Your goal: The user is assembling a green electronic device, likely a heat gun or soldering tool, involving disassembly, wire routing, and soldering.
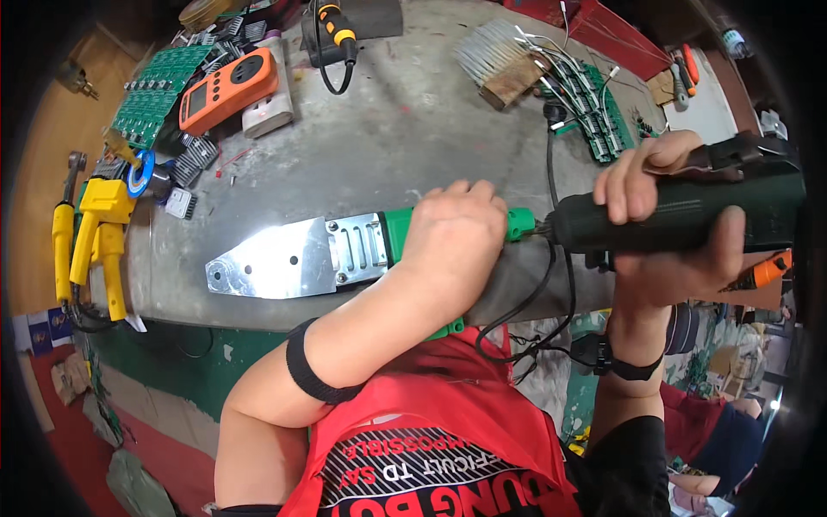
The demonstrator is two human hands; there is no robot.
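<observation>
A pipe welding iron lies across the bench, with a flat, shiny metal plate point(276, 263) to the left and a green plastic body point(397, 231). My left hand point(455, 234) is closed around its green handle, whose end point(520, 223) shows just past my fingers. Held level in my right hand point(672, 274) is a black power screwdriver point(642, 222). Its bit point(543, 227) points left and meets the handle's end; whether a screw sits there is too small to tell. A dark strap crosses the screwdriver's top.
Left: an orange power meter point(228, 89), green circuit boards point(168, 73), a solder spool point(142, 172) and yellow soldering guns point(103, 211). Back: a soldering iron point(338, 34). Right: wired boards point(599, 125), metal strips point(495, 60) and a red bin point(616, 34). A black cable point(560, 293) hangs below the screwdriver.
</observation>
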